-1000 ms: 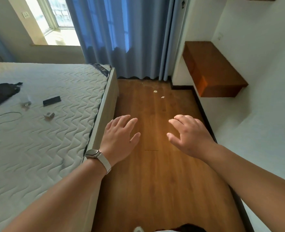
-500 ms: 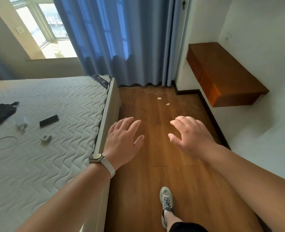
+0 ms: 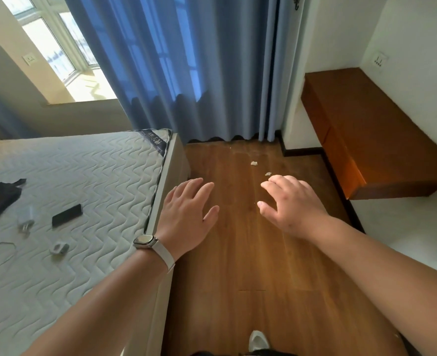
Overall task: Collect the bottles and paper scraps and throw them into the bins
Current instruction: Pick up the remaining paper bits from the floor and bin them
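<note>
Two small pale paper scraps lie on the wooden floor ahead, one [image 3: 253, 163] farther off and one [image 3: 268, 173] just beyond my right fingertips. My left hand [image 3: 186, 214], a watch on its wrist, is stretched out with fingers straight and holds nothing. My right hand [image 3: 291, 204] reaches forward with relaxed, spread fingers, also holding nothing. Both hands hover above the floor, short of the scraps. No bottle and no bin are in view.
A bed with a quilted mattress [image 3: 71, 201] fills the left, carrying a black phone [image 3: 67, 215], small white items and a dark cloth. A wooden wall-mounted cabinet [image 3: 366, 140] juts out on the right. Blue curtains [image 3: 199, 73] hang at the far end. My shoe [image 3: 258, 340] shows below.
I have walked forward along the floor strip; the scraps and curtains are closer. Both hands have stayed outstretched and holding nothing.
</note>
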### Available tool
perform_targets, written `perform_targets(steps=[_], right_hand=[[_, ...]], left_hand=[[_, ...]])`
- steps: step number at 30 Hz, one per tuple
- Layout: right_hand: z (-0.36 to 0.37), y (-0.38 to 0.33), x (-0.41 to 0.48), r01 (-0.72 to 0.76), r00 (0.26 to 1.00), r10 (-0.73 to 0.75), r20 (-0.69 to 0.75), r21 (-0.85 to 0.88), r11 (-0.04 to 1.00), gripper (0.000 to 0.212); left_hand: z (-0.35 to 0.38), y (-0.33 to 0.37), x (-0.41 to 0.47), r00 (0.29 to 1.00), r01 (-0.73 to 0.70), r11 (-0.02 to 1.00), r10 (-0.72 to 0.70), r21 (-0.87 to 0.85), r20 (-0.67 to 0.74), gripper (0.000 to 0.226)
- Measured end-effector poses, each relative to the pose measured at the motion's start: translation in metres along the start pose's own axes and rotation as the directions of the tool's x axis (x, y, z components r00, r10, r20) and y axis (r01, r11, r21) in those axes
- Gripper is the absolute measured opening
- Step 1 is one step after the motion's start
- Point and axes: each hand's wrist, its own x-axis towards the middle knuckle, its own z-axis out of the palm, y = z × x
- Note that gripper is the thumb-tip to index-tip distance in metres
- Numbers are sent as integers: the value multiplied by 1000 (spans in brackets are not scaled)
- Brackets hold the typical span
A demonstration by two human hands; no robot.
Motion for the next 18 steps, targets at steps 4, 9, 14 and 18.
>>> perform_targets(steps=[4, 9, 14, 18], right_hand=[[0, 12, 34, 2, 1000, -2, -12, 9, 1000, 53], [8, 20, 80, -34, 999, 34, 15, -2, 999, 53], [20, 20, 136, -76, 996, 77, 33, -37, 996, 53], [25, 10, 198, -135, 990, 137, 30, -64, 989, 53]], left_hand=[[4, -11, 40, 1000, -23, 999, 23, 25, 0, 54], [20, -37, 89, 1000, -28, 999, 28, 19, 10, 54], [39, -80, 143, 999, -54, 998, 54, -25, -7, 53], [48, -128, 198, 995, -93, 992, 91, -83, -27, 52]])
